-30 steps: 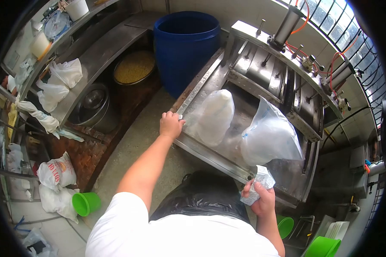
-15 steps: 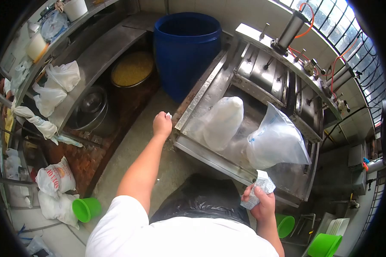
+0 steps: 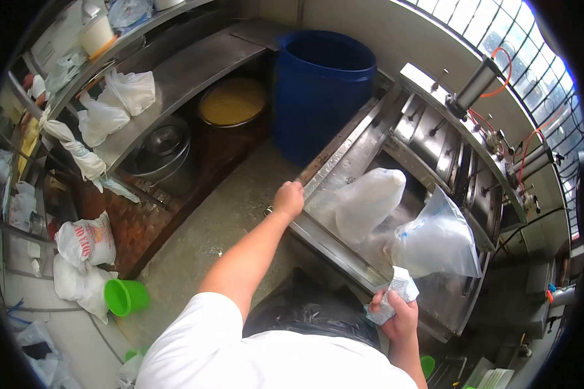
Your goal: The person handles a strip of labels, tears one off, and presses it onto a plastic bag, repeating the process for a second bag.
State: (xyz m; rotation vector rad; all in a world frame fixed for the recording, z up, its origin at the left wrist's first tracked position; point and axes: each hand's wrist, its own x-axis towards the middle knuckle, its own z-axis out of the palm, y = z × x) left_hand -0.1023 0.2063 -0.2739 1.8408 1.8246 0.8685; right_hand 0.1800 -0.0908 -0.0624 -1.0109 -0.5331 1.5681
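My left hand (image 3: 289,198) is closed in a fist beside the left corner of the metal press table (image 3: 331,235). What it holds, if anything, is hidden. My right hand (image 3: 399,312) grips a small white printed packet (image 3: 401,283) with a crumpled top, just in front of the table's near edge. Two plastic bags rest on the table top: a cloudy, full-looking bag (image 3: 370,204) on the left and a clear bag with blue marks (image 3: 435,240) on the right.
A blue barrel (image 3: 321,104) stands behind the table, next to a wide pan of yellow contents (image 3: 232,102). Metal cylinders (image 3: 477,87) rise over the press. White sacks (image 3: 87,243) and a green bucket (image 3: 126,297) sit on the left. A metal shelf (image 3: 194,61) carries white bags.
The view has swung, so the surroundings sit further right. A small white bit showing at my left fingers before is out of sight now. My right hand keeps hold of the packet.
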